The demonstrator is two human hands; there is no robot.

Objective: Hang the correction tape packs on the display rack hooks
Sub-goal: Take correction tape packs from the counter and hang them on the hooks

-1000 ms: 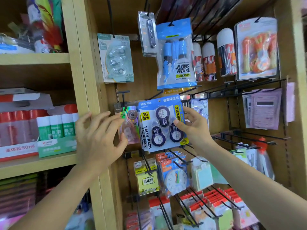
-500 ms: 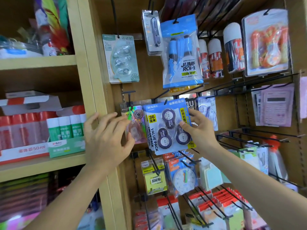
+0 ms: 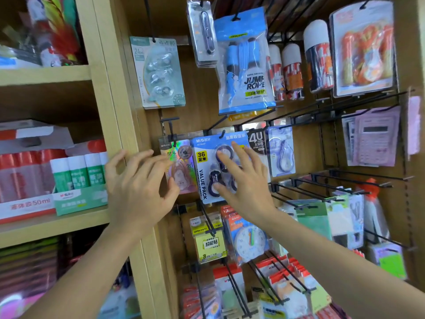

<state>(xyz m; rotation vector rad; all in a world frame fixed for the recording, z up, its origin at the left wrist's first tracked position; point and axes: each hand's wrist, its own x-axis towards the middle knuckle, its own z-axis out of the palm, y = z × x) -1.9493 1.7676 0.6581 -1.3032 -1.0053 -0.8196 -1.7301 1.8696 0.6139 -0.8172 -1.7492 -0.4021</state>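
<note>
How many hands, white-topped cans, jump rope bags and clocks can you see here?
Hands: 2, the left hand and the right hand
White-topped cans: 3
Jump rope bags: 1
Clocks: 1
Total: 7

Blue correction tape pack [image 3: 203,157] hangs upright on black hook [image 3: 222,134].

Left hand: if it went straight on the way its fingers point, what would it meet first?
Most likely the iridescent pink single correction tape pack, which hangs just left of the blue three-roll value pack. The left hand overlaps that pack's left edge, but depth is unclear, so contact can't be confirmed.
</note>
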